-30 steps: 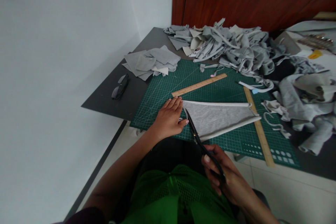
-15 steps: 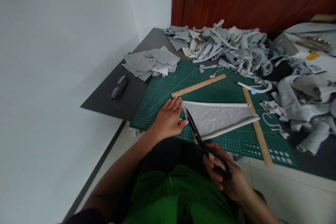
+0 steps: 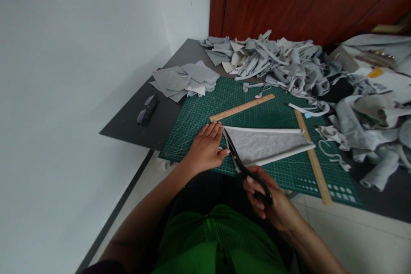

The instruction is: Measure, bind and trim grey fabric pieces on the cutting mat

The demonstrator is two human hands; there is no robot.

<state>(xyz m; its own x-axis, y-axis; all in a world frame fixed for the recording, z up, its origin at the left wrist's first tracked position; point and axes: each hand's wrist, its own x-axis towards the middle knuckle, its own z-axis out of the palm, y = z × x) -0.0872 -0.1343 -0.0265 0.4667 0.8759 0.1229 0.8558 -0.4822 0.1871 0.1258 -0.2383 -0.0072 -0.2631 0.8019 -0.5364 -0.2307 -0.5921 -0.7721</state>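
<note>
A grey piece of fabric [image 3: 266, 143] with pale rolled long edges lies flat on the green cutting mat [image 3: 192, 111]. My right hand [image 3: 265, 192] is closed round the handles of black scissors [image 3: 236, 156], whose blades lie along the fabric's left end. My left hand [image 3: 208, 145] rests flat beside that end, fingers stretched out and thumb near the blades. It touches the mat and perhaps the fabric's edge; a small pale scrap shows by the thumb. The right end of the fabric lies over a wooden ruler [image 3: 316, 171].
A second wooden ruler [image 3: 242, 107] lies beyond the fabric. Stacked grey fabric pieces [image 3: 189, 78] and glasses [image 3: 147, 109] are on the left of the dark table [image 3: 128, 130]. A heap of grey scraps [image 3: 282, 60] covers the back, with more rolled fabric [image 3: 362, 124] at the right.
The scissors and my right hand have moved forward and slightly left, the blade tips reaching the fabric's far left corner. My left hand stays in place. The view has shifted slightly.
</note>
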